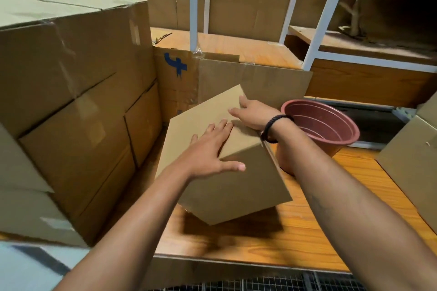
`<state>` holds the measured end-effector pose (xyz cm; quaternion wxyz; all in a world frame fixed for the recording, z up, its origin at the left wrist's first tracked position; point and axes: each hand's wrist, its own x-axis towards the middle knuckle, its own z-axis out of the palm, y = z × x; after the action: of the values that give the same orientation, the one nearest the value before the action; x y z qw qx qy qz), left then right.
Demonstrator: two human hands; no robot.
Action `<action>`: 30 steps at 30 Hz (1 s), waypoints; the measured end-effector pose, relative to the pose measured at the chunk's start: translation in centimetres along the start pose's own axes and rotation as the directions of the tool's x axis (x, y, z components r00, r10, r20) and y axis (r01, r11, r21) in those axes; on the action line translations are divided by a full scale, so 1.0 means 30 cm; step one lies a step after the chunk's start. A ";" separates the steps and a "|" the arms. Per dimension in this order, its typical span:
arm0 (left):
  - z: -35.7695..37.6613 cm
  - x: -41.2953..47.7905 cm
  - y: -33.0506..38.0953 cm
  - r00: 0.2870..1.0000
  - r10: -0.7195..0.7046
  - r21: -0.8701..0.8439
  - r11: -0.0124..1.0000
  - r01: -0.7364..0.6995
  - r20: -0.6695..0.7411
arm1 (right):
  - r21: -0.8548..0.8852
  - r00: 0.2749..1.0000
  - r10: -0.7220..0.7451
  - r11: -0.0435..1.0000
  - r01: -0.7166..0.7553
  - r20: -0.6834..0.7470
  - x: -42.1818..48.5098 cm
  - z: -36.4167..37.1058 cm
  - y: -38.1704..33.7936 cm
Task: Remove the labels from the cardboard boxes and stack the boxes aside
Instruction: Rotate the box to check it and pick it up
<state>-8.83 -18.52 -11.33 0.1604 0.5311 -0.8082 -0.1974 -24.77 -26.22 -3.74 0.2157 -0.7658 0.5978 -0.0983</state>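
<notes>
A plain brown cardboard box (236, 184) sits tilted on the wooden table (295, 238), one corner toward me. My left hand (208, 151) lies flat on its top face with fingers spread and straight, thumb over the near side. My right hand (250, 112), a black band on the wrist, rests open on the far top edge of the same box. No label shows on the faces I can see.
A tall stack of larger cardboard boxes (71, 101) fills the left. A red-brown plastic pot (326, 125) stands right of the box. An open carton with a blue mark (177, 66) stands behind. Another box (411, 160) sits at the right edge; white shelving (319, 30) lies beyond.
</notes>
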 end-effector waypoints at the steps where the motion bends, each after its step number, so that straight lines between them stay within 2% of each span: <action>1: 0.005 -0.003 -0.020 0.999 -0.002 0.019 1.000 0.003 -0.037 | 0.051 0.997 -0.071 0.996 0.069 0.038 -0.022 -0.007 0.015; 4: 0.001 -0.035 -0.106 0.996 0.015 -0.023 1.000 -0.017 -0.093 | 0.380 0.970 -0.232 0.905 0.190 0.067 -0.122 0.007 0.110; 5: -0.007 -0.049 -0.132 0.994 0.022 -0.053 0.998 -0.027 -0.103 | 0.392 0.964 -0.264 0.891 0.230 0.036 -0.150 0.029 0.157; 8: -0.038 -0.086 -0.173 0.990 0.033 -0.171 0.984 -0.056 -0.137 | 0.111 0.955 -0.293 0.951 0.287 0.036 -0.180 0.139 0.298; 10: -0.065 -0.103 -0.172 0.988 0.038 -0.216 0.974 -0.070 -0.149 | 0.041 0.958 -0.277 0.961 0.274 0.076 -0.177 0.214 0.339; 17: -0.161 -0.087 -0.146 0.978 -0.006 -0.166 0.986 -0.029 -0.209 | 0.132 0.974 -0.215 0.966 0.223 -0.071 -0.143 0.311 0.284; 19: -0.153 -0.102 -0.174 0.969 -0.010 -0.180 0.983 -0.036 -0.247 | 0.261 0.992 -0.066 0.961 0.093 -0.110 -0.141 0.316 0.318; 20: -0.147 -0.114 -0.189 0.961 -0.011 -0.194 0.980 -0.044 -0.275 | 0.355 0.997 0.007 0.935 0.022 -0.079 -0.143 0.319 0.334; 21: -0.142 -0.125 -0.203 0.953 -0.015 -0.219 0.974 -0.054 -0.302 | 0.453 0.998 0.044 0.891 -0.022 -0.036 -0.143 0.326 0.344; 23: -0.130 -0.147 -0.219 0.935 -0.019 -0.294 0.951 -0.092 -0.354 | 0.559 0.999 0.022 0.829 -0.005 -0.024 -0.147 0.331 0.339; 27: -0.049 -0.188 -0.257 0.887 -0.059 -0.438 0.883 -0.167 -0.457 | 0.428 0.990 -0.017 0.901 0.075 -0.138 -0.141 0.260 0.321; 30: 0.054 -0.209 -0.279 0.877 -0.104 -0.507 0.845 -0.170 -0.468 | 0.329 0.993 0.006 0.944 0.032 -0.115 -0.157 0.210 0.338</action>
<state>-0.52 -15.49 -17.15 0.4993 0.4831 -0.6652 -0.2736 -32.30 -22.31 -13.35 0.3055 -0.7158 0.5793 -0.2422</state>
